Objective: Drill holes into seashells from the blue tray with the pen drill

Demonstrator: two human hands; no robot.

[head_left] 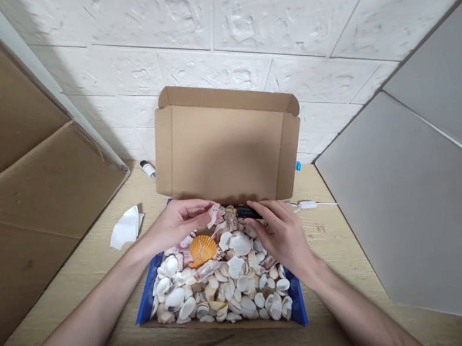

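A shallow blue box (144,304) holds several seashells, mostly white, with one orange scallop shell (202,249) near its far left. My left hand (177,221) reaches over the far end of the box and pinches a small pale pinkish shell (214,216) at its fingertips. My right hand (280,233) rests over the shells at the far right and holds a small black object (247,212). Both hands meet just in front of the raised cardboard lid (222,148).
The box stands on a wooden table (336,238). A crumpled white tissue (127,227) lies at the left, a small bottle (148,168) behind it. A white cable with a plug (308,204) runs at the right. Cardboard panels (12,176) rise at left, grey boards (431,191) at right.
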